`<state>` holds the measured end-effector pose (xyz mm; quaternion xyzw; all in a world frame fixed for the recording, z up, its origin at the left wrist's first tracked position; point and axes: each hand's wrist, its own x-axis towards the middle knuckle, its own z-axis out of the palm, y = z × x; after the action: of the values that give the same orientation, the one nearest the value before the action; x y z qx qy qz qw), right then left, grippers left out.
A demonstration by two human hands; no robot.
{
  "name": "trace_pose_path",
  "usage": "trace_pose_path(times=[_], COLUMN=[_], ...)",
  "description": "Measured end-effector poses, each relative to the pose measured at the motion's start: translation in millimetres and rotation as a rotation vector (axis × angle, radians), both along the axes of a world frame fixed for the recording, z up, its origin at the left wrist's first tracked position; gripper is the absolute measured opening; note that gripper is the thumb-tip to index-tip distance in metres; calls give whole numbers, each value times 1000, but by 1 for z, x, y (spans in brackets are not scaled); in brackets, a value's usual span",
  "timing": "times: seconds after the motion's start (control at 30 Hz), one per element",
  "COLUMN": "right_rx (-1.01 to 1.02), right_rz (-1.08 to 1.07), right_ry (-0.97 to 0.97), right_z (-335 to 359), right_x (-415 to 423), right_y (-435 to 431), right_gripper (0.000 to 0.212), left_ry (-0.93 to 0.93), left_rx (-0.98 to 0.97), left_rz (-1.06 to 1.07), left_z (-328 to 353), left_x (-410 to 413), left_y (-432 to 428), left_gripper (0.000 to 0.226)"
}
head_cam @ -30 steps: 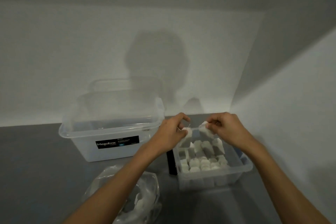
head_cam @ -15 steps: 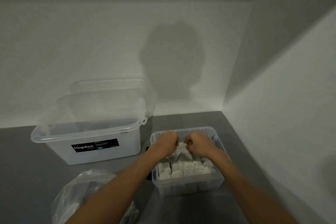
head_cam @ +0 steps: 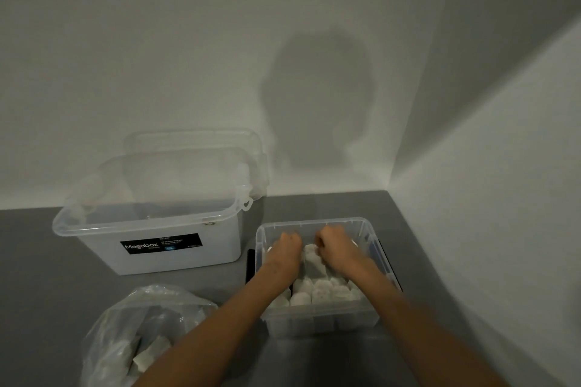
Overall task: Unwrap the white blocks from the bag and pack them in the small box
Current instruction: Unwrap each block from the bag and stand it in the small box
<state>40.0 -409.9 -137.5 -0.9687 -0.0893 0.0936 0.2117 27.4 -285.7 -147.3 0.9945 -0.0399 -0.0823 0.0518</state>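
The small clear box (head_cam: 317, 322) stands on the grey surface right of centre, holding several white blocks (head_cam: 327, 291) in rows. Both hands reach down into its far half. My left hand (head_cam: 284, 248) has its fingers curled down onto a block, fingertips hidden. My right hand (head_cam: 334, 245) is curled the same way and grips a white block (head_cam: 311, 256) that stands between the two hands. The clear plastic bag (head_cam: 125, 333) lies at the bottom left, with more white blocks (head_cam: 147, 355) showing through it.
A larger clear box labelled Megabox (head_cam: 157, 248) stands open at the left, its lid (head_cam: 195, 148) leaning behind it against the white wall. A second white wall closes the right side, near the small box.
Both hands dropped from above the small box down into it, carrying the white blocks they held. The view shifted, so everything sits further right in frame.
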Motion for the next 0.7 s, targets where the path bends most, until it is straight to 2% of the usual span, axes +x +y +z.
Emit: trace_pose_path(times=[0.1,0.3,0.47,0.7], right_rx=[-96,-244,-224,-50], right_rz=[11,28,-9,50], right_ry=[-38,-67,-141,-358], right_z=[2,13,29,79], right_x=[-2,-7,-11,-38], right_y=[3,3,7,57], right_gripper=[12,26,17,25], left_ry=[-46,-102,-200,-364], left_rx=[20,109,113,-167], left_rz=[-9,-55,-63,47], left_z=[3,12,31,87], left_x=[-4,-10,-13,-40], left_y=[-1,-1,6,66], left_gripper=[36,34,22,26])
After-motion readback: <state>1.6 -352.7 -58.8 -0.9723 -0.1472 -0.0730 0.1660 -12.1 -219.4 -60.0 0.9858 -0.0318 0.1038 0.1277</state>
